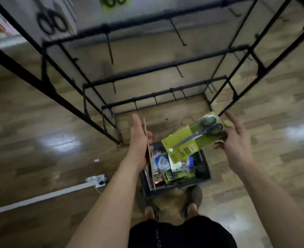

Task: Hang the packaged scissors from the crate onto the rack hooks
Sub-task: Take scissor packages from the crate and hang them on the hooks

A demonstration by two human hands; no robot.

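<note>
Both forearms out over the crate (204, 167) at my feet, more packs inside it. Rack (165, 67) just beyond, lower hooks (110, 49) bare. Left hand (138, 138) grips a thin stack of packs (151, 176) edge-on, fingers nearly straight. Right hand (237, 140) pinches the green scissors pack (194, 138) by its handle end, fingers splayed.

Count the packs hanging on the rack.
2: black scissors pack top left; green pack top centre, cropped by the frame. Others may hang out of view.
</note>
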